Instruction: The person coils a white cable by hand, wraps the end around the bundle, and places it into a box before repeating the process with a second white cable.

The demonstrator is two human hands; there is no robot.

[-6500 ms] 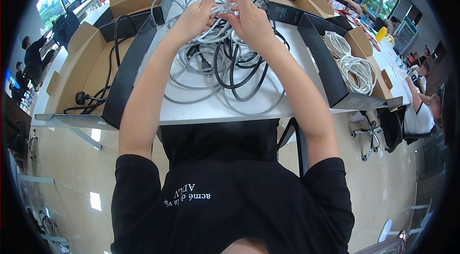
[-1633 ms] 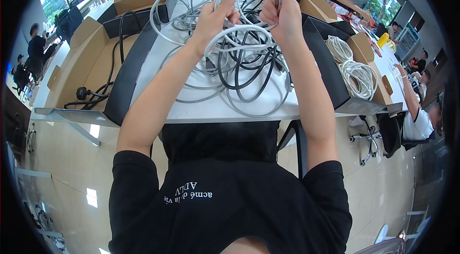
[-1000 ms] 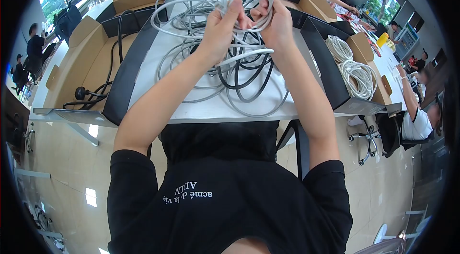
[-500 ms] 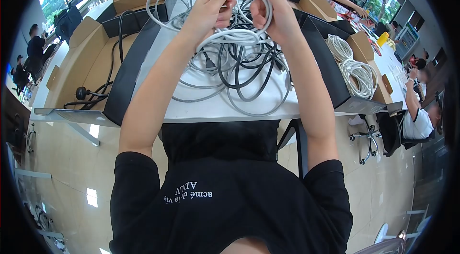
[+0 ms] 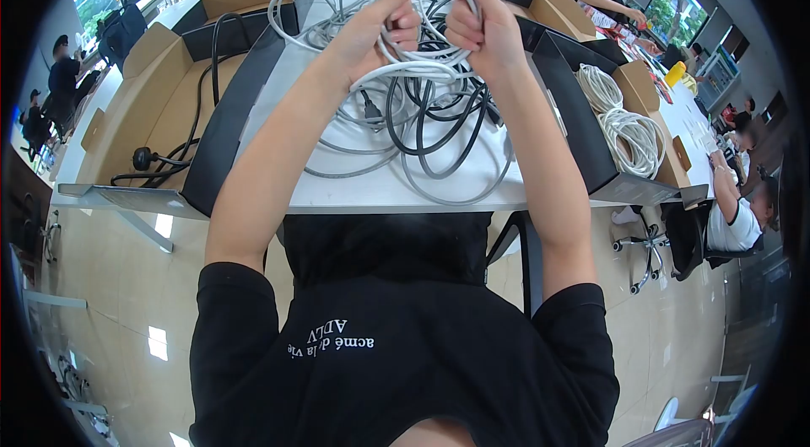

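Observation:
Above the table, my left hand (image 5: 375, 32) has its fingers curled round the left side of a loop of white cable (image 5: 419, 69). My right hand (image 5: 487, 29) grips the same coil on its right side, thumb up. Under both hands lies a tangle of grey and black cables; a black cable (image 5: 460, 162) curves toward the table's front edge, and a black plug (image 5: 371, 112) rests below my left hand. Where the white strands pass behind my fingers they are hidden.
An open box (image 5: 139, 122) at left holds black cables with a round plug (image 5: 143, 158). At right, another open box (image 5: 582, 131) holds coiled white cables (image 5: 629, 137). People sit at tables on both sides. The white table (image 5: 337, 194) ends near my body.
The fingers of my right hand have closed further round the coil. My left hand has shifted slightly, and the white loop at its left has drawn in to the right.

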